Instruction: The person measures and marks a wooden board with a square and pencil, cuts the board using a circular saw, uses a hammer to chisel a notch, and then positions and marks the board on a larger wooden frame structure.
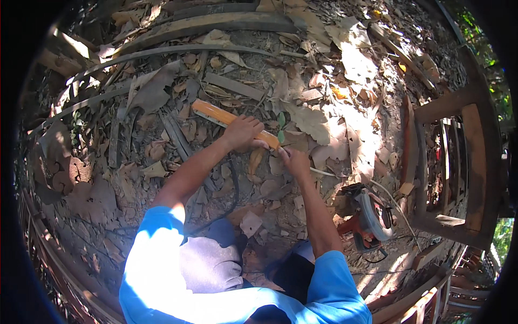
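Observation:
My left hand [246, 133] wraps over a long orange bar [216, 112], which lies at a slant in front of me with a pale strip along its near side. My right hand [292, 160] is closed at the bar’s lower right end, gripping it with thumb and fingers; the exact contact is small to see. A small green leaf [281, 128] shows just beyond that end. To the right of my right forearm sits a red and black circular saw [367, 218] with a grey guard and a cord.
The ground [162, 205] is strewn with dry leaves, bark and wood strips. Long curved boards [216, 24] lie across the far side. A wooden frame [475, 167] stands at the right, with more slatted woodwork along the lower edges. A dark cable [232, 194] runs beside my left forearm.

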The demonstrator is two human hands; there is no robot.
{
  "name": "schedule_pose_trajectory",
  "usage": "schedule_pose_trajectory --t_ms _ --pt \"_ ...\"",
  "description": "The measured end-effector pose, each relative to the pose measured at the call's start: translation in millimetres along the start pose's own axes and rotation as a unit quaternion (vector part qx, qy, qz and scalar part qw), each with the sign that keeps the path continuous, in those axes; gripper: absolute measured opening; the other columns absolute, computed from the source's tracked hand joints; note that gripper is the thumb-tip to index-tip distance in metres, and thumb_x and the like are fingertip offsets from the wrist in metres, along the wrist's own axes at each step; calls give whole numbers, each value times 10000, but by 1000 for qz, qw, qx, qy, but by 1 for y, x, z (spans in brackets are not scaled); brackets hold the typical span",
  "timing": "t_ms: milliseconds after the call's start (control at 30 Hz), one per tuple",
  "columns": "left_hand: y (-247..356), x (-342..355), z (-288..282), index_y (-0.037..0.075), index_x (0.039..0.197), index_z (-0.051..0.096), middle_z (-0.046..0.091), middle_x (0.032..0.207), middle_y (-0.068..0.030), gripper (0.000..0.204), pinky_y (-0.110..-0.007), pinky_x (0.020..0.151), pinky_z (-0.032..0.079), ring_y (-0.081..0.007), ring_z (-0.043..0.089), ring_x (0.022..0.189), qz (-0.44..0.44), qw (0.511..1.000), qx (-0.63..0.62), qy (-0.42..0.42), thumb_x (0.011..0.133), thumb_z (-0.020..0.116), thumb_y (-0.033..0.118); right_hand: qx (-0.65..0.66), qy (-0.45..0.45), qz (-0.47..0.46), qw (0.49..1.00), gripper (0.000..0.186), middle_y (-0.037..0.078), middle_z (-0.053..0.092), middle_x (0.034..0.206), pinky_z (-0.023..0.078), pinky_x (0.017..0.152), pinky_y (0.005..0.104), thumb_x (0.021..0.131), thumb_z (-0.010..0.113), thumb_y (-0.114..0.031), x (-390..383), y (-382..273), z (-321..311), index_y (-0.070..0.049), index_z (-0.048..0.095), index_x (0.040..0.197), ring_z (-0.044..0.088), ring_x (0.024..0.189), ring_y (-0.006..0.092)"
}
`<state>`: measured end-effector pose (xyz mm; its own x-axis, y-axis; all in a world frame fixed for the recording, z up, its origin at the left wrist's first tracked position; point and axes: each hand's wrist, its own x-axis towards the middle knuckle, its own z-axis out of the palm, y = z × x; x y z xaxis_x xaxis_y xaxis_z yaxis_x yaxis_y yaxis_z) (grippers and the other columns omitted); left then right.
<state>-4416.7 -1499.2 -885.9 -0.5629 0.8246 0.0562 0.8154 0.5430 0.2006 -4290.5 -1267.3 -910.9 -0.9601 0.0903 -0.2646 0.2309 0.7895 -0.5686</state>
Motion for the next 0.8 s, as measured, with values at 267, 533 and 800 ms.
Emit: schedule_pose_trajectory --t_ms 267,533,800 --pt "-34 -36 -15 31 1243 615 626 1214 -146 692 -501 1164 277 -316 520 1259 -141 990 16 5 939 539 648 -42 84 -105 990 755 209 679 1138 563 800 504 825 793 -460 -14 -34 12 -74 487 1398 701 934 421" --pt "-24 -33 -7 43 1187 615 617 1217 -131 644 -527 1173 254 -321 517 1260 -118 993 6 22 946 536 635 -113 29 -109 987 583 195 707 934 571 700 504 822 785 -475 17 -52 10 -54 604 1181 716 817 407" --pt "-30 -36 -11 53 1280 587 603 1221 -127 717 -516 1160 274 -324 512 1251 -50 999 -8 2 880 622 647 -87 81 -118 986 556 200 711 893 564 712 501 835 772 -461 10 -51 14 -68 616 1195 714 816 406"
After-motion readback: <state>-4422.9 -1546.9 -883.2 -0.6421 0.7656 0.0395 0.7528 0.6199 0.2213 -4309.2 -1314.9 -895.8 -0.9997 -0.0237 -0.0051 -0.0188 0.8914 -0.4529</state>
